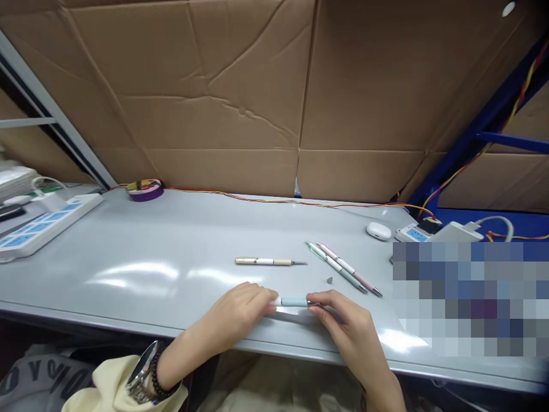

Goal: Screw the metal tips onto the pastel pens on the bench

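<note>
Near the front edge of the grey table, a light blue and white pen (pixel 294 302) lies level between my two hands. My left hand (pixel 246 309) is closed on its white end. The fingertips of my right hand (pixel 343 320) pinch the silvery tip end. Just beyond them sits a small grey cone-shaped pen tip (pixel 329 280). A cream and white pen (pixel 266 261) lies farther back, its thin refill sticking out on the right. To the right, a green and white pen (pixel 338 268) and a pink and white pen (pixel 354 272) lie side by side at a slant.
A purple tape roll (pixel 146 190) stands at the back left, near a white power strip (pixel 51 226). Red and yellow wires run along the cardboard wall (pixel 240 103). On the right are a white earbud case (pixel 378 231), a charger (pixel 458 231) and a blurred patch.
</note>
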{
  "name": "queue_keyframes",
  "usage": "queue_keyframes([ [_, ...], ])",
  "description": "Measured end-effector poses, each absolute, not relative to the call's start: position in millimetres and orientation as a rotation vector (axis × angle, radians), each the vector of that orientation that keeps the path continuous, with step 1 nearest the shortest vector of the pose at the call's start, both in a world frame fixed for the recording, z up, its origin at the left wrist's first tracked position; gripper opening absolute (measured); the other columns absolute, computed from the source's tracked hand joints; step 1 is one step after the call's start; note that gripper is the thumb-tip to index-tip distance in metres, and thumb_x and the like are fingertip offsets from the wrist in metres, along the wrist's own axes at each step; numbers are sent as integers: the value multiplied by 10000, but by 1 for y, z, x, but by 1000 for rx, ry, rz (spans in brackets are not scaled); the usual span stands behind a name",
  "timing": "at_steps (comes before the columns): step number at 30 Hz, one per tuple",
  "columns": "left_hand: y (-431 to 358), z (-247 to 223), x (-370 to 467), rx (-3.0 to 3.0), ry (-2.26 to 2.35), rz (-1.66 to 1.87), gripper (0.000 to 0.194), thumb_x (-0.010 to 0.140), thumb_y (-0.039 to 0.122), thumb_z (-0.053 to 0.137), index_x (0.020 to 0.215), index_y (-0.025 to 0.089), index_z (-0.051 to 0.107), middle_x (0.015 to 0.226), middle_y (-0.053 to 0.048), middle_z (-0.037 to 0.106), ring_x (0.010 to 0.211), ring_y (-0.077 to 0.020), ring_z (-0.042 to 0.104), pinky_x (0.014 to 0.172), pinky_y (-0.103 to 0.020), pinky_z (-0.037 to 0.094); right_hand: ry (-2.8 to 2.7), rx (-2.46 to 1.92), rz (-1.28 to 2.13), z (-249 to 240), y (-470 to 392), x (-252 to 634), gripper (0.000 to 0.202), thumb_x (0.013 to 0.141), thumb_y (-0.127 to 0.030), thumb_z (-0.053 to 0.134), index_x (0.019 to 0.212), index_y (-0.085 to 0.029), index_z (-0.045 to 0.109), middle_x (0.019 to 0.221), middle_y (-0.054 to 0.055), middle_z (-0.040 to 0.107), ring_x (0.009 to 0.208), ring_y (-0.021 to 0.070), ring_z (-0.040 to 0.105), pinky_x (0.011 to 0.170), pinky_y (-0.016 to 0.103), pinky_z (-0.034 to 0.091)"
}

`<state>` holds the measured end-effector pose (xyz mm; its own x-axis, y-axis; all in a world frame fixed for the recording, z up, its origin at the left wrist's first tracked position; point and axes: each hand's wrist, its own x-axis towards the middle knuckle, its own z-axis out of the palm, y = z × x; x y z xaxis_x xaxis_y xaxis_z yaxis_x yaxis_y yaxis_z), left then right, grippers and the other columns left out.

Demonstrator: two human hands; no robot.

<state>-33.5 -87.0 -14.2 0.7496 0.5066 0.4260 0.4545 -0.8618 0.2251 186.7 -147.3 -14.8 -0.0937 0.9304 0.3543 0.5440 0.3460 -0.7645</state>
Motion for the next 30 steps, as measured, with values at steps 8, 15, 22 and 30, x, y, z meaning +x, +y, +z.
queue_keyframes([
  [8,-88,-14,-34,2848,772,651,205,958,202,312,915,164,508,729,-8,587,647,-138,554,579,-235,432,-1919,-1451,607,-19,-143,184,320,957,-354,308,697,-210,425,654,-20,479,595,127,475,554,241,370],
  [15,-87,-18,-36,2786,812,607,175,944,163,324,927,170,499,762,-8,577,671,-138,541,621,-244,429,-1850,-1462,563,-14,-146,183,172,900,-360,460,819,-213,496,715,-14,537,602,126,488,548,234,384],
  [22,-88,-17,-38,2775,794,566,186,944,166,309,933,177,495,748,1,565,657,-128,533,618,-229,417,-1906,-1293,521,-15,-146,185,192,934,-306,392,787,-213,475,721,-8,512,645,129,492,587,230,386],
  [30,-89,-14,-36,2830,721,580,148,943,177,350,948,176,498,744,4,578,662,-130,540,613,-225,423,-1989,-1464,448,-17,-144,182,413,954,-367,308,585,-198,384,539,-37,402,495,113,389,486,237,288],
])
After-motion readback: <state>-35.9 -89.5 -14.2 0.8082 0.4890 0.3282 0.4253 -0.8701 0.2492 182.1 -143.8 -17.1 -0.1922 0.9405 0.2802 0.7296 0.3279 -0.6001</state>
